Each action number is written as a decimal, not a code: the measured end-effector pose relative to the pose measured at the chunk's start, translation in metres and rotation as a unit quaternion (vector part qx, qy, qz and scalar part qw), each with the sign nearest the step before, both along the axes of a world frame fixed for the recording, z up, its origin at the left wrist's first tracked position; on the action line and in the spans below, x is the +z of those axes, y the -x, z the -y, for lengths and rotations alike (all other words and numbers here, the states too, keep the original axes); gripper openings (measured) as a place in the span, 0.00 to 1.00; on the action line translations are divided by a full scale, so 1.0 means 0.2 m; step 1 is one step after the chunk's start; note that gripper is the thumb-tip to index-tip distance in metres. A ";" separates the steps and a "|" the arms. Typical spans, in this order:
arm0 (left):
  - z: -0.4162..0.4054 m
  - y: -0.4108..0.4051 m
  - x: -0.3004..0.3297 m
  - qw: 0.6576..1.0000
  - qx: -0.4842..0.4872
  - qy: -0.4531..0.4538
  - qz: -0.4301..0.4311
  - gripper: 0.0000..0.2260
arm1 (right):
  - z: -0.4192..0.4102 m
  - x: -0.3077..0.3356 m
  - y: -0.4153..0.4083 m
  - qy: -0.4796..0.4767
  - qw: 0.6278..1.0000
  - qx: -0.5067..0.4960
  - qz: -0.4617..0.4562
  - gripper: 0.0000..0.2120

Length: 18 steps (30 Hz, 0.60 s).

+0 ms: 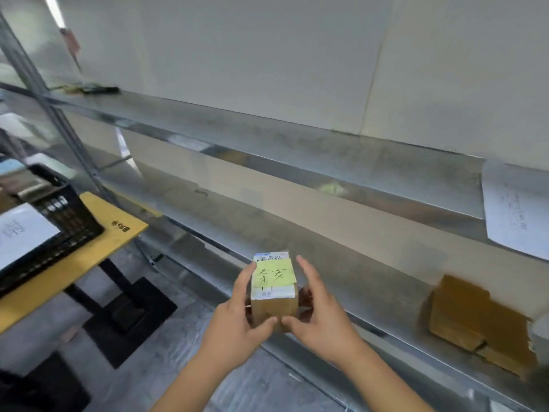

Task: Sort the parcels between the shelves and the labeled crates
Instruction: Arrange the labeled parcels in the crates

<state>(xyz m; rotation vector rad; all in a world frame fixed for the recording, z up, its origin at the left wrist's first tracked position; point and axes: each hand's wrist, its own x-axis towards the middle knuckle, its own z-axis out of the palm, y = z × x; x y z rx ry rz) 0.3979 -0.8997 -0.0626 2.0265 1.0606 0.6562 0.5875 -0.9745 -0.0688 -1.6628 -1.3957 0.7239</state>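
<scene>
A small brown cardboard parcel [274,295] with a white shipping label and a yellow handwritten note on top is held in front of the lower metal shelf [356,281]. My left hand [237,319] grips its left side, thumb under the front face. My right hand [318,316] holds its right side, thumb at the front bottom edge and fingers along the side. A black plastic crate [64,224] with a white paper label stands on a yellow table [118,230] at the left.
Flat brown cardboard parcels [475,322] lie on the lower shelf at the right. A white sheet of paper [517,209] hangs from the upper shelf [297,150] at the right. Dark small items [95,89] sit at the upper shelf's left end.
</scene>
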 end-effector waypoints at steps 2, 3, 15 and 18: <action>-0.02 0.13 0.00 1.000 0.012 0.003 0.004 0.47 | -0.06 0.00 0.12 -0.006 0.999 0.037 0.009 0.52; -0.03 0.20 0.00 1.000 0.022 -0.008 -0.002 0.46 | -0.09 0.00 0.18 -0.008 0.999 0.051 0.011 0.51; -0.15 1.23 0.10 0.987 0.130 -0.009 -0.093 0.29 | -0.50 -0.03 1.15 -0.038 0.986 0.162 0.012 0.41; -0.20 1.54 0.15 0.981 0.176 -0.010 -0.085 0.28 | -0.62 -0.02 1.47 -0.045 0.978 0.204 0.007 0.39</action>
